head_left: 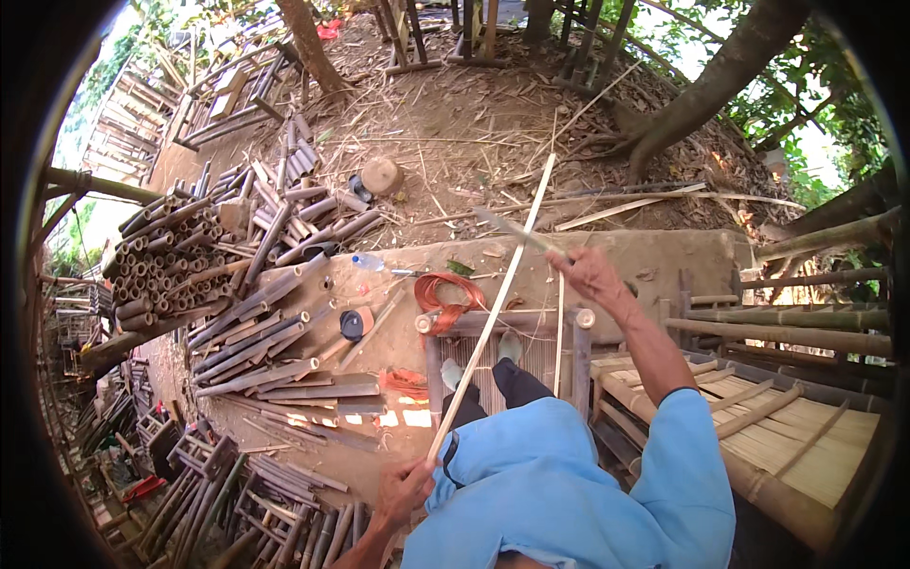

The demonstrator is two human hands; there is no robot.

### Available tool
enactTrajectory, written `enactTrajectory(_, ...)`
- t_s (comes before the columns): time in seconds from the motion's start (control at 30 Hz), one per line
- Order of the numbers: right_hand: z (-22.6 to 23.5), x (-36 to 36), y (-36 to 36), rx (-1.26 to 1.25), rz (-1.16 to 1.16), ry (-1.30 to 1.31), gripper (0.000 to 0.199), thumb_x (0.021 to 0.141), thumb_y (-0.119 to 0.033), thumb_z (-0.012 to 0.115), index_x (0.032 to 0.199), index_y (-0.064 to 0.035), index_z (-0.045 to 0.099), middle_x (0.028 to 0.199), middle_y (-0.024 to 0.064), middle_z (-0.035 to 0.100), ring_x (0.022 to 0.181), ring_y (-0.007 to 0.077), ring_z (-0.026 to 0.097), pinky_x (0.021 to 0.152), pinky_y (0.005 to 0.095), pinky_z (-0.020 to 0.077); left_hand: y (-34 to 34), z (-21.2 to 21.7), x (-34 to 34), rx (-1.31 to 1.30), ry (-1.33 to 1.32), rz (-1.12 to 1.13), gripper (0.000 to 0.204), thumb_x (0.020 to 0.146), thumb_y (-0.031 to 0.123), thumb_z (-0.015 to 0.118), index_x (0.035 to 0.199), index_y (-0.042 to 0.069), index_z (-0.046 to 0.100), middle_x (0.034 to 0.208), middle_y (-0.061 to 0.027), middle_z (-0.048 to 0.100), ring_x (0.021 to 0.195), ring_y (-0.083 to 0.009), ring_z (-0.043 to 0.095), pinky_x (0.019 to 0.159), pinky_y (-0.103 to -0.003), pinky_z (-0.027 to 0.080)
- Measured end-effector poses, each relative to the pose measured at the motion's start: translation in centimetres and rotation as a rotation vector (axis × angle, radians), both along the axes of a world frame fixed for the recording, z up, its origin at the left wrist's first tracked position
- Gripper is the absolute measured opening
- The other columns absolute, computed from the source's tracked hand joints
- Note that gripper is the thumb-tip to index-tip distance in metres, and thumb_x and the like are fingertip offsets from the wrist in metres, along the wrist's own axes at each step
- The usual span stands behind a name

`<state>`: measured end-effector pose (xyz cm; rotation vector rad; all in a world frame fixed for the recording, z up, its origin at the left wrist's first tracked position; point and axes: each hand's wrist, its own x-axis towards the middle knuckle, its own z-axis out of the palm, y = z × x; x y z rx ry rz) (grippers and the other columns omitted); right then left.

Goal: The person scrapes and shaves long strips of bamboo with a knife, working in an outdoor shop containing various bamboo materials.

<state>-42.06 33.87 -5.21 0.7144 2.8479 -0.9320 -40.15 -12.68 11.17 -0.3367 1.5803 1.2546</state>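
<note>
A long pale bamboo strip [493, 308] is running diagonally from six o'clock toward twelve. The left hand [405, 490] is gripping its lower end, fingers curled shut around it. At two o'clock the right hand [590, 273], arm extended, is closing around a knife [517, 230] against the strip. Bamboo poles [256, 313] are lying at nine o'clock.
</note>
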Motion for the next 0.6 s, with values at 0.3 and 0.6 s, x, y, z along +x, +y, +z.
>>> enactTrajectory(0.3,-2.3,-0.2,11.6,0.456,-0.322,0.050,0.070,0.094,-0.065,0.052,0.068,-0.0024,0.069,0.053,0.0104,0.057,0.051,0.0213,0.056,0.051,0.0398,0.0430,-6.0,-1.2,2.5,-0.198,0.335,-0.189,0.019,0.095,0.014,0.067,0.101,-0.003,0.074,0.061,0.0041,0.053,0.053,-0.0036,0.044,0.046,-0.022,0.032)
enactTrajectory(0.6,3.7,0.6,-9.9,0.021,0.177,-0.105,0.069,0.089,-0.072,0.050,0.071,-0.0065,0.062,0.064,0.0180,0.065,0.061,0.0351,0.066,0.055,0.0459,0.0514,5.4,-7.4,-2.9,-0.185,0.588,-0.194,0.020,0.096,0.018,0.065,0.097,0.000,0.072,0.057,0.0020,0.046,0.055,-0.0034,0.041,0.047,-0.027,0.031)
